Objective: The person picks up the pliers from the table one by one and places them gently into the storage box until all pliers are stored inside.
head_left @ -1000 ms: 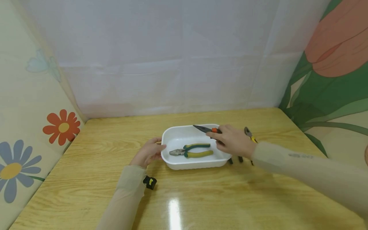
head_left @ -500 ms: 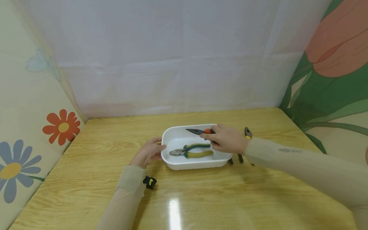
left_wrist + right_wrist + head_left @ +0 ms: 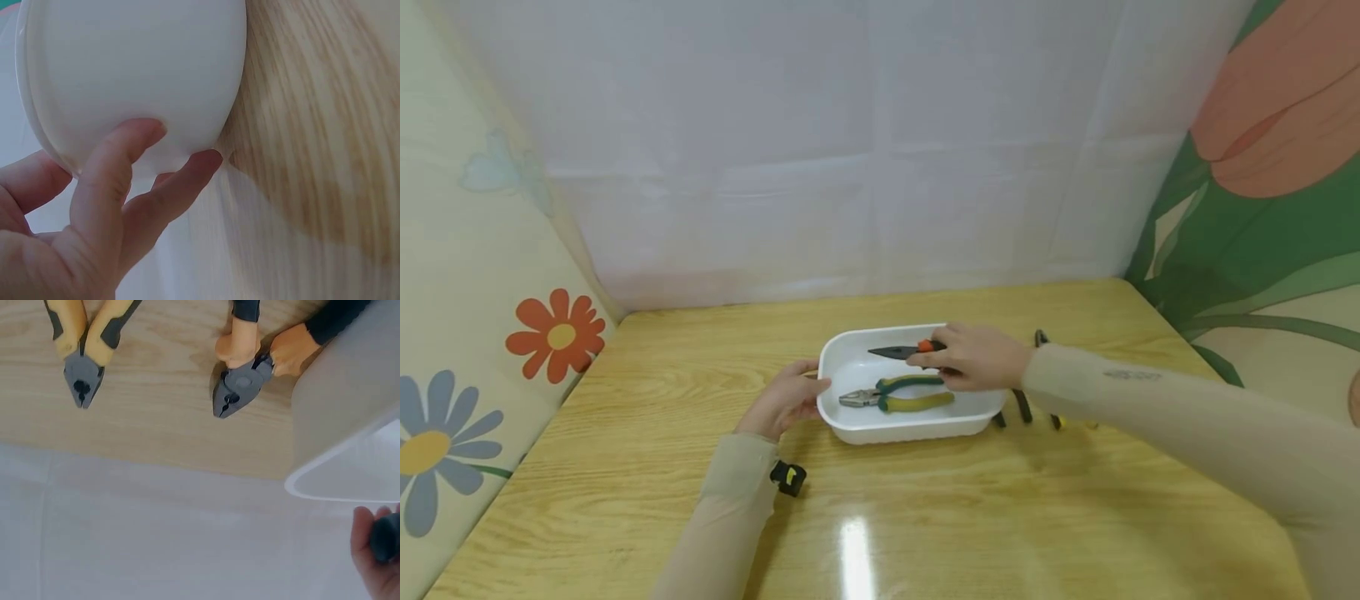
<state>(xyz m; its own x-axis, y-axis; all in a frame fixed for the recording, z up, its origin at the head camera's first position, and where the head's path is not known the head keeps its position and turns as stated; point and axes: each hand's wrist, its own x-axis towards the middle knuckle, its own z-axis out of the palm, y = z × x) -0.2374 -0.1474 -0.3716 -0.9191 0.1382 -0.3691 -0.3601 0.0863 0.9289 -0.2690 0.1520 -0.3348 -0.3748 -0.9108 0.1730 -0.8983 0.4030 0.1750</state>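
A white plastic tray [image 3: 895, 432] stands on the wooden table. My left hand [image 3: 781, 402] grips its left end, the thumb at the rim and fingertips against the outer wall [image 3: 137, 62]. Inside the tray lie combination pliers [image 3: 919, 403] with green-and-yellow handles, jaws pointing left. Over the tray's right part, my right hand [image 3: 985, 357] holds long-nose pliers [image 3: 893, 352] by their orange-and-black handles, the dark tip pointing left. Most of those handles are hidden by the hand. In the right wrist view only the edge of my right hand [image 3: 362, 550] shows, round a dark handle end.
Right of the tray, partly behind my right arm, lie pliers with orange-and-black handles [image 3: 240, 387] and pliers with yellow-and-black handles [image 3: 82, 375]. A small black-and-yellow item [image 3: 788, 477] is beside my left wrist. A pale cloth backdrop [image 3: 850, 208] hangs behind the table.
My right hand has moved left and slightly down over the tray, carrying the long-nose pliers. The left hand keeps its grip on the tray, and the combination pliers lie as before.
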